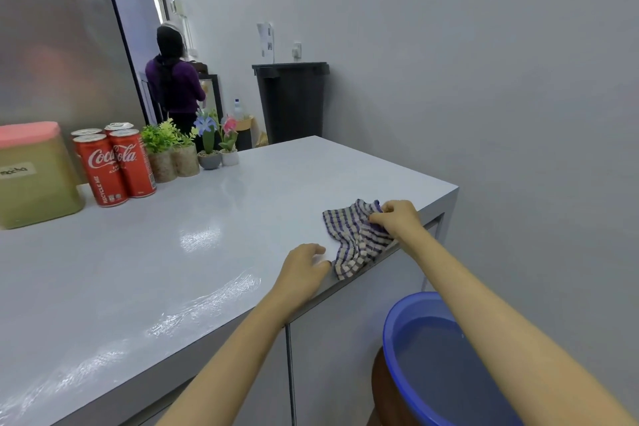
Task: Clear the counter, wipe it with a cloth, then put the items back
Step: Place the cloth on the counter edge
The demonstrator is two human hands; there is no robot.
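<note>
Our right hand (397, 218) has its grip closed on the checked cloth (352, 239): thumb and curled fingers pinch a bunched fold at the cloth's far right side. The wrist is bent downward and the forearm reaches forward over the near edge of the surface (207, 235).

Our left hand (304, 270) lies palm down on the surface at the near edge. Its grip is narrow and holds nothing, with the fingers loosely curled. The fingertips sit just beside the cloth's left corner; we cannot tell whether they touch it.

The cloth lies crumpled on the surface near the near right corner, and its lower hem reaches the near edge. Wet streaks (207, 301) run along the near edge to the left of our left hand.

At the far left edge stand a pink-lidded container (34, 176), four red cans (114, 166) and a row of small potted plants (186, 152).

Below the near edge, beneath our right forearm, sits a blue basin (408, 349) holding water.
</note>
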